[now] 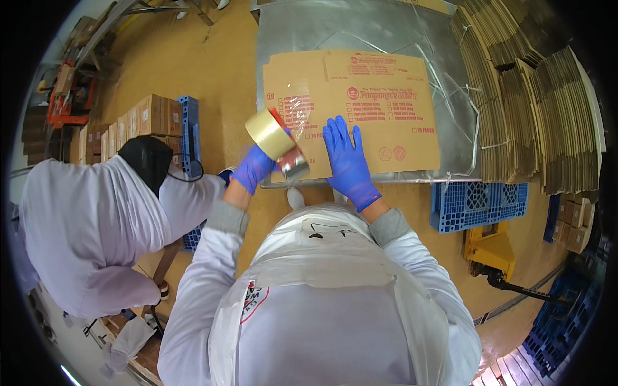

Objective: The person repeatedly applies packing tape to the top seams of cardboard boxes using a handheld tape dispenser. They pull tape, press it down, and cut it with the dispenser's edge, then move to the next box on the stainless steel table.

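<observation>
A flattened cardboard carton (381, 140) with red printing lies on a metal table in front of me. My left hand (255, 166), in a blue glove, grips a tape dispenser (295, 164) that carries a wide roll of packing tape (270, 133). The dispenser is tilted over the carton's near left corner. A shiny strip of clear tape (300, 106) shows over the carton's left panel; whether it is stuck down there, I cannot tell. My right hand (346, 161), also blue-gloved, rests flat on the carton near its middle with the fingers pointing away from me.
Stacks of flattened cartons (560, 120) stand along the right of the metal table (357, 24). A blue plastic pallet (478, 205) and a yellow pallet jack (490, 251) are at the lower right. At left, a person (101, 231) in white bends near packed boxes (149, 116).
</observation>
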Motion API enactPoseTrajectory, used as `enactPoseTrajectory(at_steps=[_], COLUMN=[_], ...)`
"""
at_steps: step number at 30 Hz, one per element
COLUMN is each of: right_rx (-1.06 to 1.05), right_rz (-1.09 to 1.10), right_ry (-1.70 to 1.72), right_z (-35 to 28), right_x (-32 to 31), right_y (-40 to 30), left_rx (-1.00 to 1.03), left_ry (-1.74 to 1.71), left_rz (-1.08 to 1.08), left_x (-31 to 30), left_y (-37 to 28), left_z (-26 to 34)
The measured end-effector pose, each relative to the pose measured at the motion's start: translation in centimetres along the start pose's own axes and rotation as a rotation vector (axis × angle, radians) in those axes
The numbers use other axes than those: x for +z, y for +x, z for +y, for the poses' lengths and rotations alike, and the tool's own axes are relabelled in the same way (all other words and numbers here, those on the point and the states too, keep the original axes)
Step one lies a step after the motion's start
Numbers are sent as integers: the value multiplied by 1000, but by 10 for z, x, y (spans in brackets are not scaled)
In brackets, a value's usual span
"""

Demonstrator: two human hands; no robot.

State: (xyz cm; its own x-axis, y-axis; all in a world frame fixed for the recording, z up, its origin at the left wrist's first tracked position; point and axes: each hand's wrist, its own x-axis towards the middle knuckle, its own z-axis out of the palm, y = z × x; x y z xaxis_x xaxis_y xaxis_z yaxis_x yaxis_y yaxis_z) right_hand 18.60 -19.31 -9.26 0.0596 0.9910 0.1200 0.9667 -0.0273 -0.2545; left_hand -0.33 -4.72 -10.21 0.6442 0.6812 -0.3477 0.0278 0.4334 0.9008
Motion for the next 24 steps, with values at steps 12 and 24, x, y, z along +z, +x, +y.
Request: enactPoseTrajectory(at_steps=[12,24], right_rx=[463,137], right_rz=[590,-383], right_ry=[1411,607], right_z=[16,23], right_x=[-151,-81], right_y=[-2,-56], left_rx=[914,556], left_ry=[268,283], left_rz=[580,221], left_x=[-73,-9], left_y=[-106,-20], left_z=[149,80])
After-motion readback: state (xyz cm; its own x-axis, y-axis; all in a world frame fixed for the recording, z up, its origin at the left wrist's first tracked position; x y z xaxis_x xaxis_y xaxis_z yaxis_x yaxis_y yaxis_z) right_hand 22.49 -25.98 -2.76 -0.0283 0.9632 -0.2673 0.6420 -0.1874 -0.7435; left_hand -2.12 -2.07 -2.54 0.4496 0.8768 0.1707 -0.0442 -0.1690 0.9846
